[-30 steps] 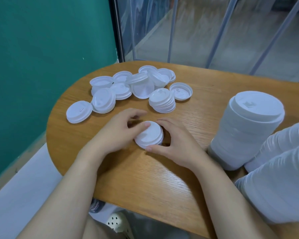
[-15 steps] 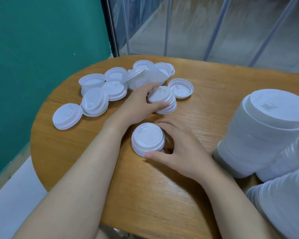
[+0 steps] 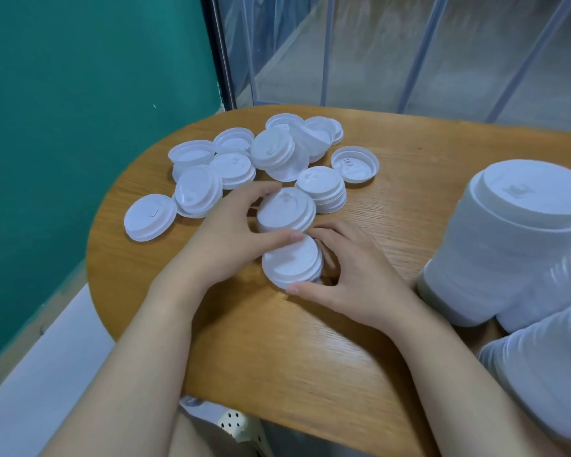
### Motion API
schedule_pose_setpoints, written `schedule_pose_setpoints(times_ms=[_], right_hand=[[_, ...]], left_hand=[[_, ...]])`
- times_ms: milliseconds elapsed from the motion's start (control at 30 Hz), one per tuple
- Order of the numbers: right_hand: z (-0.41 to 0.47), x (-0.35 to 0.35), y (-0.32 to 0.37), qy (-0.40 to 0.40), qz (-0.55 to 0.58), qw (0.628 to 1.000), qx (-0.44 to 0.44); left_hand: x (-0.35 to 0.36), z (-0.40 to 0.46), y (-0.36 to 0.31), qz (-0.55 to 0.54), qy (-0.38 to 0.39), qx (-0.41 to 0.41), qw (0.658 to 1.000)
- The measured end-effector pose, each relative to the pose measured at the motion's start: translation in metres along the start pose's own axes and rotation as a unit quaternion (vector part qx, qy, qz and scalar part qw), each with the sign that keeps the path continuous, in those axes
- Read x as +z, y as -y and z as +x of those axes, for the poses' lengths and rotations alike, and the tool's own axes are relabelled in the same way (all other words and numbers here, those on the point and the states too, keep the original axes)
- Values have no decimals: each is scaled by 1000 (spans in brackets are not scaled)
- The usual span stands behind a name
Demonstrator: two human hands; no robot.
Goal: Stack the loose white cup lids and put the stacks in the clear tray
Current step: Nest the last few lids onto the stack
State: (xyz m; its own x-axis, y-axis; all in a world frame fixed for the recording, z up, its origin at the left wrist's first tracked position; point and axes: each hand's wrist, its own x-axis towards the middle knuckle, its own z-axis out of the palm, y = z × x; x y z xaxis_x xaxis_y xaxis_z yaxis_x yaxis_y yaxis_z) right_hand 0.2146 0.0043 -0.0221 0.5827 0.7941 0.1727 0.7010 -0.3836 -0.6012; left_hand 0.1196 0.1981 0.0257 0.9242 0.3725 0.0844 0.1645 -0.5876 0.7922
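Observation:
A short stack of white cup lids [image 3: 292, 263] sits near the middle of the round wooden table [image 3: 310, 357]. My right hand [image 3: 350, 278] curls around its right side, thumb at the front. My left hand [image 3: 231, 235] grips a second small stack of lids [image 3: 285, 211] just behind it, tilted and touching the first stack. Another short stack [image 3: 323, 188] stands behind that. Several loose lids [image 3: 238, 163] lie scattered at the far left, some upside down. No clear tray is in view.
Tall stacks of white lids [image 3: 505, 239] stand and lie at the right edge of the table. A single lid [image 3: 149, 216] lies near the table's left rim. A green wall is to the left, glass panels behind. A perforated stool [image 3: 231, 423] shows under the table.
My left hand reached back to the lids behind, took hold of a small stack and drew it toward the stack under my right hand. The right hand stayed in place.

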Motion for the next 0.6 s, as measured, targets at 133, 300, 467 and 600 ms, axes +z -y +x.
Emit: schedule_pose_setpoints(times_ms=[133,300,467,600], right_hand=[[0,-1,-2,0,9,1000,-1],[1,0,-3,-6,20,1000,8],[0,-1,-2,-7,28,1000,7],[2,0,-5,-2,31,999,11]], left_hand=[[1,-25,1,-10,26,11,1000],[2,-37,5,9,38,15,999],[7,-34,5,14,49,12,999],[14,-30,3,25,52,18,998]])
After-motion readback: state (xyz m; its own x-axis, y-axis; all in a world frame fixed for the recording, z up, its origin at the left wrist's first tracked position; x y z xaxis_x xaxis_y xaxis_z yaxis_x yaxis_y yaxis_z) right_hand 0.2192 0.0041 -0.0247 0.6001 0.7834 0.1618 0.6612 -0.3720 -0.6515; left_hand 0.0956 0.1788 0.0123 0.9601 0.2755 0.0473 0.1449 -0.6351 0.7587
